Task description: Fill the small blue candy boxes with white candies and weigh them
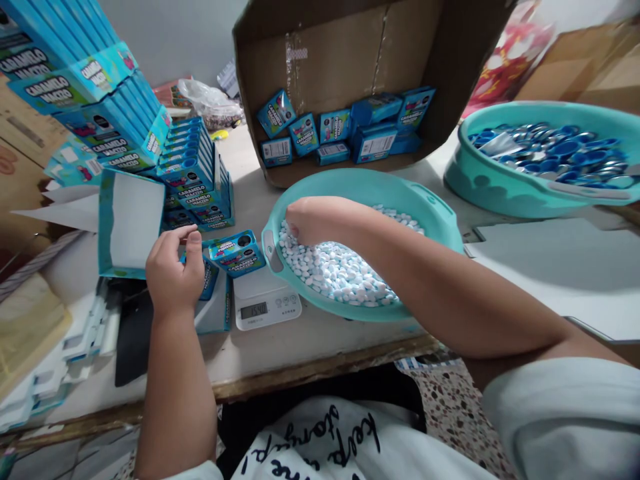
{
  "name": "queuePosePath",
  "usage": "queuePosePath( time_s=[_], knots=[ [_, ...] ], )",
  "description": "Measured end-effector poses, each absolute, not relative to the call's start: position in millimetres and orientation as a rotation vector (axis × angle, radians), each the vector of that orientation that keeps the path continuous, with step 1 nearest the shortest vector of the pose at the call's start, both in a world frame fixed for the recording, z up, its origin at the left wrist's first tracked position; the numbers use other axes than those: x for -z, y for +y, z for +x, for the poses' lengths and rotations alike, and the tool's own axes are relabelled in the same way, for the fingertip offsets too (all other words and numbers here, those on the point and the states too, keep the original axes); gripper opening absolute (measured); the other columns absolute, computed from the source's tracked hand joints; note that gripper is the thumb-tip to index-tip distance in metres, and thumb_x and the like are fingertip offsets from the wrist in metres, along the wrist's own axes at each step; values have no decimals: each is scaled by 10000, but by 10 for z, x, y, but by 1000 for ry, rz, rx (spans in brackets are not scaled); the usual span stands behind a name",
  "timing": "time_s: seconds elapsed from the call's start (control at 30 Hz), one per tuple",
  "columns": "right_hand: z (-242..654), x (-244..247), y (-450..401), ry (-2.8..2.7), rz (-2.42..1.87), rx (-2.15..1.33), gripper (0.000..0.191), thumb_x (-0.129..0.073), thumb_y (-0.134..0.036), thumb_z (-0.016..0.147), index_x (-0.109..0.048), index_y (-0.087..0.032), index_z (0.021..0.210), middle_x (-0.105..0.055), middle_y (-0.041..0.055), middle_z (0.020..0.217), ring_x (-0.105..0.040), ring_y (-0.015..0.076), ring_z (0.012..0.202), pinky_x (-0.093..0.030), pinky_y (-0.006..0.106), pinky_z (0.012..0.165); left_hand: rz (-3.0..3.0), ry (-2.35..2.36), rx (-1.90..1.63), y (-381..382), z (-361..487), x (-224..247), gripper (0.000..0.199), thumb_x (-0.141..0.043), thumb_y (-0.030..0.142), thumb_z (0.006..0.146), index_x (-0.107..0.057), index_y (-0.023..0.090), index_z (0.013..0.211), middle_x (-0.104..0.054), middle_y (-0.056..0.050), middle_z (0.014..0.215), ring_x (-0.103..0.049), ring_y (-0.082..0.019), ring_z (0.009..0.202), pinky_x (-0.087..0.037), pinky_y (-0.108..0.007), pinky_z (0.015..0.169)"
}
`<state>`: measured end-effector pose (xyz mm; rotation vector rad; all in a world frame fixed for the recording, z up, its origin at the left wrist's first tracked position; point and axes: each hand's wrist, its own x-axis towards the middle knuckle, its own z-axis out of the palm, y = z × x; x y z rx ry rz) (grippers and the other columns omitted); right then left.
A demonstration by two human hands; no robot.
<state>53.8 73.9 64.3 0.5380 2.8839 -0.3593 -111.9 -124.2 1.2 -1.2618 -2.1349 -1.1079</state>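
Observation:
My right hand (301, 219) reaches into a turquoise tub (345, 179) of small white candies (340, 273). It bends down at the candies' left side, its fingers mostly hidden, so I cannot tell what it holds. My left hand (176, 270) is curled around a small blue candy box (209, 279), which it partly covers. Just right of that hand, an open-topped blue "Caramelo Macizo" box (241, 259) stands on a white digital scale (270, 312) with a lit display.
An upended cardboard carton (340, 53) holds several blue boxes behind the tub. Stacked candy packs (107, 120) rise at left beside an open blue tray (131, 223). Another turquoise tub (530, 193) at right contains blue and silver pieces. The table edge (320, 370) runs in front.

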Motion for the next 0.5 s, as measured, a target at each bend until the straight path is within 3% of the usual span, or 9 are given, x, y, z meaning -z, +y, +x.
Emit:
queuePosePath(
  time_s=[0.2, 0.5],
  knots=[
    [556, -794, 629, 2707, 598, 170, 234, -630, 0, 784, -553, -146, 618, -445, 6, 567, -543, 169, 642, -396, 317, 633, -1275, -2119, 1118, -1243, -1118, -19, 416, -462, 487, 1008, -724, 164, 1028, -739, -104, 985, -664, -212, 889, -517, -355, 861],
    [559, -875, 549, 2712, 570, 82, 192, -637, 47, 725, -673, -124, 805, -584, 61, 728, -639, 244, 821, -445, 338, 701, -1271, -2144, 1136, -1253, -1134, -14, 402, -464, 495, 1006, -717, 184, 1031, -727, -101, 1004, -657, -220, 916, -516, -366, 891]
  ],
)
